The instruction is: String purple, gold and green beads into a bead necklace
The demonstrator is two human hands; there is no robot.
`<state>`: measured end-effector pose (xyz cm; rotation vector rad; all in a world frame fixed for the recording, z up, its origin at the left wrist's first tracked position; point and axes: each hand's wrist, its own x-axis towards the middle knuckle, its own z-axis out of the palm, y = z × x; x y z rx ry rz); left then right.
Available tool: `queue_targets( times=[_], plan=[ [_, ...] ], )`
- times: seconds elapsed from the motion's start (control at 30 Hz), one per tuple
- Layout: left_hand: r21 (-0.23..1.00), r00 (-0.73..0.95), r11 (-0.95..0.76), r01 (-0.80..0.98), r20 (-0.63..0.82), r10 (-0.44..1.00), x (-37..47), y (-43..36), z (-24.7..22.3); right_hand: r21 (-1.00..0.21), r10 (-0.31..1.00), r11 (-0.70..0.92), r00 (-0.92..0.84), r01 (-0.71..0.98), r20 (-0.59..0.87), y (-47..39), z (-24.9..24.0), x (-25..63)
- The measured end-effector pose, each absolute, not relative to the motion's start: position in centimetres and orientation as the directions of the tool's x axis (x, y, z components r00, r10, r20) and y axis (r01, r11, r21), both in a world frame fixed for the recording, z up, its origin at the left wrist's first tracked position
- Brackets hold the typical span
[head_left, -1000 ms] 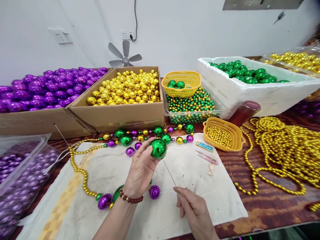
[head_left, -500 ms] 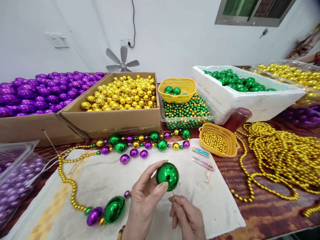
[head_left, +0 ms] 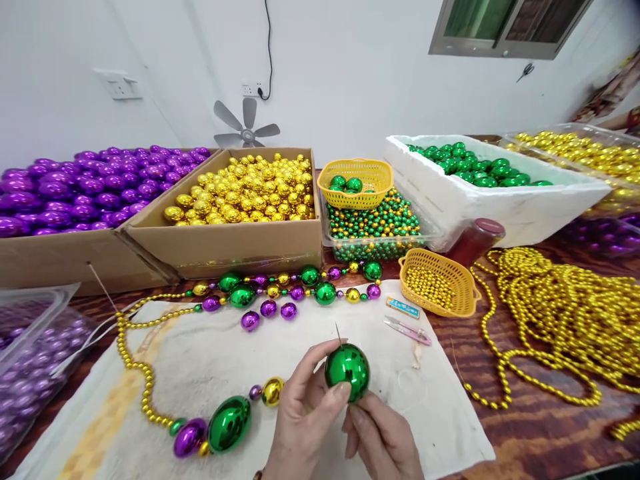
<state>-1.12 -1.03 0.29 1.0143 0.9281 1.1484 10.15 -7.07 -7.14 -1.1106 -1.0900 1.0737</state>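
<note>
Between the thumb and fingers of my left hand (head_left: 305,407) is a large shiny green ball bead (head_left: 347,373). A thin needle (head_left: 338,333) runs through it, with the tip sticking out above. My right hand (head_left: 383,433) pinches at the bead's underside, where the needle's lower end is hidden by the fingers. To the left lies a beaded strand with a large green oval bead (head_left: 229,424), a purple bead (head_left: 190,438) and a gold bead (head_left: 273,391). It continues as a string of small gold beads (head_left: 149,380); its other end passes behind my left hand.
On the white cloth (head_left: 190,360) lie loose purple beads (head_left: 269,308), finished-looking bead strands (head_left: 325,293) and pink thread snips (head_left: 407,330). Behind stand a cardboard box (head_left: 225,247) of gold balls, a yellow basket (head_left: 440,303) and a white foam box (head_left: 500,207). Gold bead strings (head_left: 565,320) pile up at right.
The needle has gone up through the green ball, and its tip now shows on top. Both hands shifted slightly right and down, uncovering a gold bead on the strand.
</note>
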Motion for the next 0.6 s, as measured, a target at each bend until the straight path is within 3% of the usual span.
queue_targets(
  times=[0.1, 0.2, 0.37, 0.47, 0.6],
  plan=[
    [0.952, 0.133, 0.138, -0.274, -0.104, 0.986, -1.0, -0.7, 0.0, -0.990, 0.989, 0.098, 0.119, -0.106, 0.085, -7.4, -7.5, 10.6],
    [0.954, 0.134, 0.149, -0.262, -0.117, 0.984, -0.6, -0.6, -0.2, -0.974, 0.987, -0.012, 0.154, -0.224, -0.047, -7.7, -8.0, 10.9],
    [0.978, 0.330, 0.190, -0.087, -0.151, 0.932, -0.3, -0.5, -1.2, -0.904, 0.941, -0.117, 0.246, -0.411, -0.234, -7.2, -7.8, 11.4],
    [0.994, 0.468, 0.061, 0.095, -0.098, 0.878, -0.6, 1.0, -1.7, -0.902, 0.915, -0.117, 0.307, -0.416, -0.260, -6.9, -8.1, 12.1],
    [0.909, 0.465, -0.263, 0.323, 0.090, 0.881, 0.3, 6.3, 0.2, -0.879, 0.879, -0.150, 0.347, -0.452, -0.328, -7.0, -9.9, 13.1]
  ],
)
